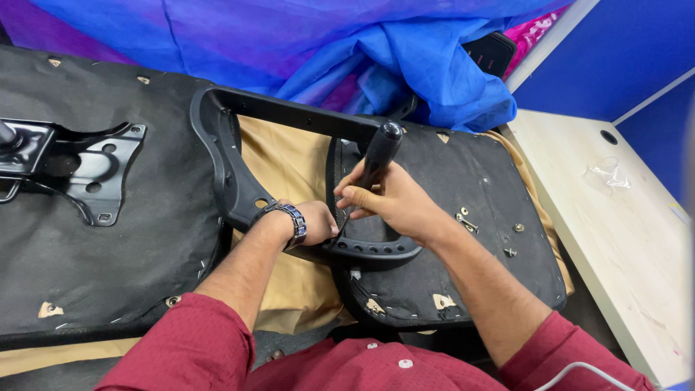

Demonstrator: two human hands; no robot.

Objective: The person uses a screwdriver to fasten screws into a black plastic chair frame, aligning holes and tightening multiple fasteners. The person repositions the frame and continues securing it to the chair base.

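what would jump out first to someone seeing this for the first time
Dead centre, the right hand grips a black-handled screwdriver held upright over a black plastic armrest bracket, which the left hand steadies from beside it. At left, a black metal plate sits on the underside of a seat cushion. Crumpled blue cloth fills the top.

Bright, even indoor light from above, with only soft, short shadows beneath the right hand and the left hand, and a dull sheen on the glossy black plastic screwdriver handle held in the right. Sharp around both hands, though slightly washed out on the pale wooden desk top far to the right hand's right. Wide-angle bending toward the frame's edges, a saturated glow on the crumpled blue fabric sheet beyond the hands.
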